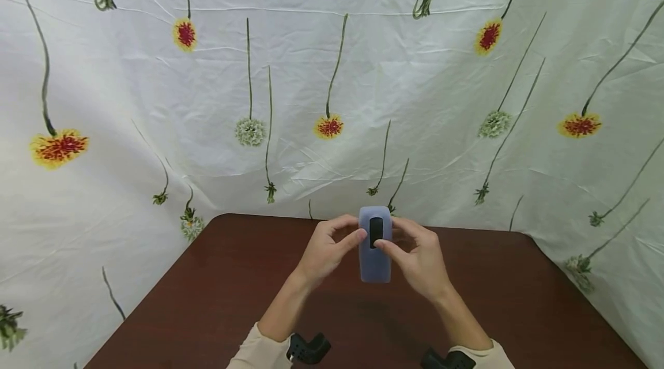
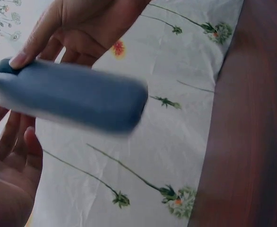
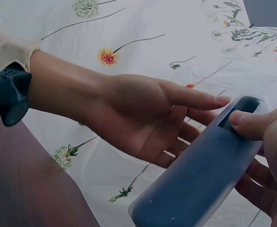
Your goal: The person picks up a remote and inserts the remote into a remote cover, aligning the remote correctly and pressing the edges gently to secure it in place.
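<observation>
Both hands hold a pale blue, long rounded case (image 1: 374, 265) upright over the table in the head view. A dark oblong strip (image 1: 376, 227) is set into its upper front. My left hand (image 1: 324, 251) grips the left side, thumb on the front edge and fingers partly hidden behind. From the right, my right hand (image 1: 422, 262) grips it, its thumb on the strip's lower end. The right wrist view shows this thumb (image 3: 242, 120) lying on the dark strip, under a whitish translucent rim. In the left wrist view the case (image 2: 77, 94) is blurred.
A dark brown table (image 1: 249, 300) lies below the hands. Behind it and at both sides hangs a white cloth (image 1: 290, 86) printed with flowers. Black wrist cameras (image 1: 308, 349) are strapped over the light sleeves.
</observation>
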Available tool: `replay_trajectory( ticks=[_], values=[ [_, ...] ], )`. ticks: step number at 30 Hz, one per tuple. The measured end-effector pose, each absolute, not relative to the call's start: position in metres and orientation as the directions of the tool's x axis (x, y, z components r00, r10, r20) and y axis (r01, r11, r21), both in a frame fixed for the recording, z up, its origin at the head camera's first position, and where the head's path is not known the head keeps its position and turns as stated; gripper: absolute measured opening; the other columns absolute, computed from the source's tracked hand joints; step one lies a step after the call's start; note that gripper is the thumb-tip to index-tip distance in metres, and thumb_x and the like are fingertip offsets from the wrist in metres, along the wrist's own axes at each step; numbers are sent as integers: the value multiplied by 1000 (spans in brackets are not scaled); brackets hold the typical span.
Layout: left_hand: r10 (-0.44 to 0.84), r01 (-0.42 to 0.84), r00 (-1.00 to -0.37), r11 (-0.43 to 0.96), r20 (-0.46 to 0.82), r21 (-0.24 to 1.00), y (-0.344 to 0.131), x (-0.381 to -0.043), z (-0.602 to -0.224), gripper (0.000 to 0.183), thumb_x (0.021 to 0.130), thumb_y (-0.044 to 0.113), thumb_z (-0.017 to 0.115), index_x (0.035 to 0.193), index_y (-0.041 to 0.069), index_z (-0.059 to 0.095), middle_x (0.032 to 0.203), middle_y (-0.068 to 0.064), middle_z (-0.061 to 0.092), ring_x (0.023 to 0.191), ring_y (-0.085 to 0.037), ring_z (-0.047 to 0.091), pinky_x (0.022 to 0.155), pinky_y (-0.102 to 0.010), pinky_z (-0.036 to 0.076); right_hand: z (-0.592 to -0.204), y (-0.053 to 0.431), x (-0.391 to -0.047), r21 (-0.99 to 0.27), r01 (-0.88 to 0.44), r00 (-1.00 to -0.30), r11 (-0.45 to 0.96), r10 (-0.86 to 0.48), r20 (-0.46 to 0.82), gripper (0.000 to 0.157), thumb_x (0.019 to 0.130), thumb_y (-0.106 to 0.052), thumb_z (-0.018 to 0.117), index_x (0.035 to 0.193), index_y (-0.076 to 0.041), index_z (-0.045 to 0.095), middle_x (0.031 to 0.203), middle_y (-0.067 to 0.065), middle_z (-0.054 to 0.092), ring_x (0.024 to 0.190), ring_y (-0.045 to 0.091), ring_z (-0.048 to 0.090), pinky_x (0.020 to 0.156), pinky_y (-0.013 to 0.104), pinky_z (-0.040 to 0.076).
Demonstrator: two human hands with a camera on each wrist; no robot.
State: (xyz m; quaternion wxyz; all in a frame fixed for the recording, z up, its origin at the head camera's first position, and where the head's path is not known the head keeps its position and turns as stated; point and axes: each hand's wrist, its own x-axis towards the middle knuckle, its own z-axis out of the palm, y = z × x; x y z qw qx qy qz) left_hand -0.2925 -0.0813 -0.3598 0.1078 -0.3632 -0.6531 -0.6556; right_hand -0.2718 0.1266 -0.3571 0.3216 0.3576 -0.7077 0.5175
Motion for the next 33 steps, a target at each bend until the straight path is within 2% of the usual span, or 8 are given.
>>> replay_trajectory(
  ticks=[3,6,11,18,21,23,28,33],
  values=[
    [406,618,-695,-87,594,782,-84,-295,-362,27,101,11,69,127,4,71,118,-6,71,111,-24,66,91,-42,56,-355,127,-271,-548,-813,-576,194,-141,805,43,85,8,81,126,-1,71,104,9,75,88,20,73,71,31,60],
    [439,629,-674,-82,594,773,-85,-297,-363,31,99,8,71,130,6,70,120,-6,71,110,-27,67,90,-43,57,-353,127,-271,-584,-789,-610,189,-128,782,40,88,5,80,126,-1,71,104,8,75,91,20,73,76,30,60],
    [422,665,-655,-74,627,743,-84,-297,-363,31,98,3,70,129,5,70,120,-6,71,108,-28,68,88,-43,58,-350,130,-268,-676,-723,-691,141,-157,706,40,93,1,75,132,-1,66,111,10,72,99,24,70,82,32,58],
    [413,647,-668,-89,619,757,-83,-294,-362,33,99,3,69,132,3,68,122,-9,70,105,-28,70,88,-43,58,-349,132,-267,-774,-621,-781,124,-174,599,38,97,-8,74,134,-5,66,122,8,69,116,24,63,90,36,55],
    [434,625,-675,-93,597,775,-84,-293,-363,37,98,5,71,135,4,66,122,-10,69,105,-29,70,89,-44,58,-350,133,-268,-789,-606,-792,98,-171,587,37,95,-6,76,131,-3,68,121,10,70,115,24,64,89,36,56],
    [453,619,-679,-71,578,783,-85,-293,-363,37,98,7,72,135,5,66,122,-8,69,108,-27,69,92,-43,56,-350,134,-268,-793,-606,-790,71,-178,587,37,94,-3,76,130,-1,68,118,13,70,108,26,68,87,36,57],
    [489,655,-656,-11,575,756,-86,-294,-362,30,98,8,73,127,4,71,118,-5,72,110,-22,69,93,-41,56,-351,136,-269,-793,-608,-780,41,-218,587,37,91,2,77,127,2,67,110,16,70,99,25,69,84,34,57],
    [467,701,-628,-7,622,713,-87,-294,-361,27,96,6,74,123,4,73,115,-5,73,104,-23,71,88,-40,58,-350,138,-270,-808,-587,-794,57,-237,560,37,92,0,77,127,2,67,112,16,70,101,27,68,86,36,56]
  ],
)
